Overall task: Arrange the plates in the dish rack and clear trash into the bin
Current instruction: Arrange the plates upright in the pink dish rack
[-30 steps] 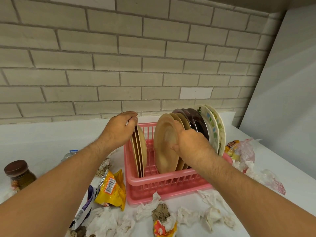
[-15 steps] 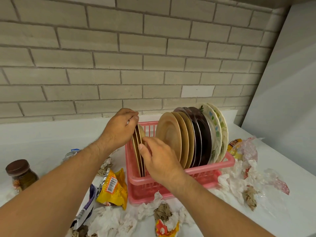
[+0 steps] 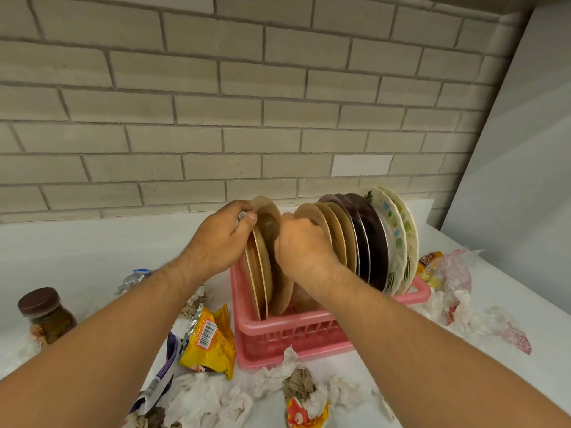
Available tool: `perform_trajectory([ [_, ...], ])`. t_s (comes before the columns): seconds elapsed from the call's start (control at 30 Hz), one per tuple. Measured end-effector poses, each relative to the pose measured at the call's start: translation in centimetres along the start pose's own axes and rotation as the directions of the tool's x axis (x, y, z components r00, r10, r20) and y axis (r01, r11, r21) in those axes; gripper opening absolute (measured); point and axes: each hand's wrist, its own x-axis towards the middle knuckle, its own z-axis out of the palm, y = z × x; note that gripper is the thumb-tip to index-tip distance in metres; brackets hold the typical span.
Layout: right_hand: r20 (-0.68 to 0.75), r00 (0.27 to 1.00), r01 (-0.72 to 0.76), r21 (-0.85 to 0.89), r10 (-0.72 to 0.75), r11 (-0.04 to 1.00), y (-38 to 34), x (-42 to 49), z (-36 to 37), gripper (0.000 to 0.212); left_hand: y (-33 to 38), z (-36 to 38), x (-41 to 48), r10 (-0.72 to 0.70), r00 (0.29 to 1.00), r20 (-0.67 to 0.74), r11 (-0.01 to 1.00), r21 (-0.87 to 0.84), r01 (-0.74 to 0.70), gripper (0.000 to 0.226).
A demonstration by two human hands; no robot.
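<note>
A pink dish rack (image 3: 278,330) stands on the white counter. At its left end my left hand (image 3: 221,242) grips the top rims of a few upright tan plates (image 3: 258,273). My right hand (image 3: 301,245) holds one tan plate (image 3: 279,291), tilted to the right away from that group. Further right in the rack stand more tan plates (image 3: 340,230), dark brown plates (image 3: 370,242) and white floral plates (image 3: 398,239). Crumpled tissues (image 3: 197,403) and a yellow snack wrapper (image 3: 210,341) lie in front of the rack.
A brown-lidded jar (image 3: 46,315) stands at the left. Foil and paper scraps (image 3: 133,278) lie left of the rack. Plastic bags and wrappers (image 3: 454,273) are heaped to its right. A brick wall rises behind, and a grey panel (image 3: 519,180) closes the right side.
My right hand left the right-hand tan plates and crossed to the left group, where it now holds one tan plate tilted away from the plates in my left hand.
</note>
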Motion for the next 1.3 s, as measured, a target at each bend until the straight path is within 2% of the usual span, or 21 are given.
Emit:
perform_trajectory([
  [0.13,-0.021,1.0,-0.018,-0.015,0.018,1.0,0.2,0.9,-1.7,0.015,0.0,-0.2,-0.2,0.005,1.0,-0.022,1.0,0.009,-0.005,0.039],
  [0.2,-0.025,1.0,0.015,-0.024,-0.015,1.0,0.6,1.0,-2.4,0.001,-0.1,-0.3,-0.3,0.016,0.999,-0.028,0.999,0.032,-0.015,0.04],
  [0.27,-0.049,0.999,0.009,-0.018,-0.009,1.0,0.8,1.3,-3.3,0.002,-0.1,-0.4,-0.3,0.022,0.999,-0.026,0.999,0.05,-0.021,0.04],
  [0.37,-0.123,0.991,-0.045,0.032,0.049,0.998,0.7,2.3,-4.7,0.023,-0.2,-0.3,-0.3,0.027,0.999,-0.025,0.998,0.056,-0.025,0.041],
  [0.47,-0.166,0.986,-0.023,-0.01,0.021,1.0,0.4,2.3,-4.9,0.024,0.1,-0.1,-0.2,0.029,0.999,-0.026,0.998,0.053,-0.028,0.041],
  [0.57,-0.141,0.99,-0.019,-0.104,0.004,0.994,0.7,1.3,-3.5,0.031,0.2,0.1,-0.1,0.022,1.0,-0.016,0.997,0.071,-0.021,0.041],
  [0.63,-0.121,0.993,-0.022,-0.157,0.003,0.987,1.0,0.6,-2.5,0.028,0.1,0.0,-0.1,0.024,1.0,-0.01,0.996,0.087,-0.023,0.041],
  [0.8,-0.021,0.999,-0.042,-0.08,0.04,0.996,1.5,-0.7,-0.6,0.03,0.0,-0.1,0.0,0.019,1.0,-0.002,0.996,0.083,-0.018,0.042],
  [1.07,0.047,0.993,-0.107,-0.054,0.109,0.993,2.6,-1.5,-0.4,0.059,0.4,-0.1,0.0,0.015,1.0,0.002,0.997,0.074,-0.015,0.041],
  [1.3,0.125,0.98,-0.144,-0.104,0.157,0.984,3.1,-1.6,-1.6,0.056,0.8,-0.2,0.0,0.018,1.0,0.014,0.997,0.08,-0.019,0.042],
])
